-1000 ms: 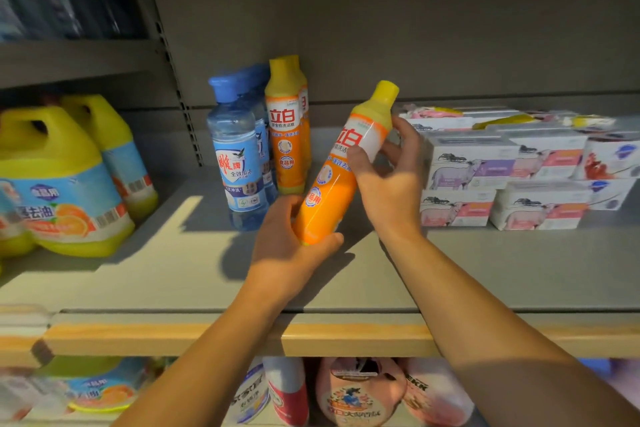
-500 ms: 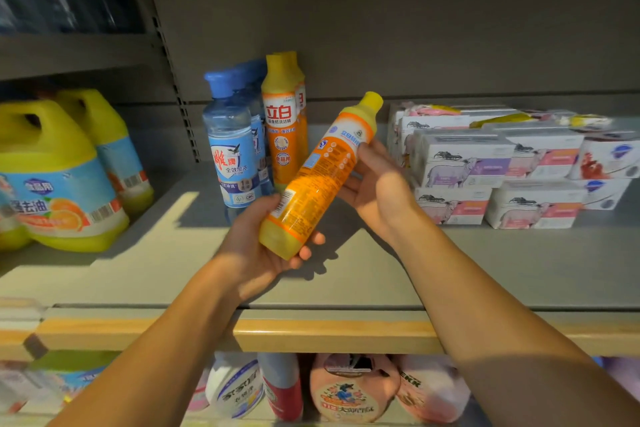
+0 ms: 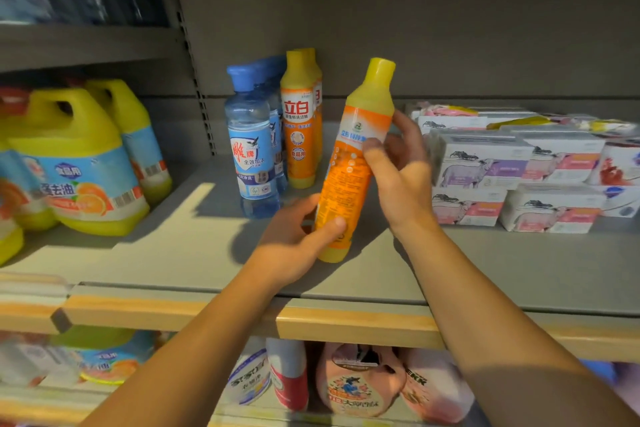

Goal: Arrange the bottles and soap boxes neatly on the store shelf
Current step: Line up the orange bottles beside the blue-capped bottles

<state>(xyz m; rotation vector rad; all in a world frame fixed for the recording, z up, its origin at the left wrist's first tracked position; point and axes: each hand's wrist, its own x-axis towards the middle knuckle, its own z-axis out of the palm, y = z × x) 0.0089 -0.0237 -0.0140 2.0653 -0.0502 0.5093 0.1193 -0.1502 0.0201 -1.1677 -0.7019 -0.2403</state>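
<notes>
1. Gripping the orange bottle (image 3: pixel 349 180) are both hands: the left hand (image 3: pixel 298 246) is curled round its base, and the right hand (image 3: pixel 401 180) is wrapped round its upper label, thumb in front.
2. The bottle is held nearly upright above the grey shelf (image 3: pixel 485 263), yellow cap toward 12 o'clock, its base just off the surface.
3. Open shelf room is seen at 6 o'clock of the bottle, out to the wooden front edge (image 3: pixel 346 322), and at 9 o'clock toward the yellow jugs (image 3: pixel 83 163).
4. Against the frame half a second ago, the bottle has been swung from a steep tilt to near vertical, and the right hand has been moved from behind it to its side.
5. The blue bottles (image 3: pixel 252 149) and standing orange bottles (image 3: pixel 299 121) are seen at 10 o'clock; the stacked soap boxes (image 3: pixel 485 163) at 3 o'clock.
</notes>
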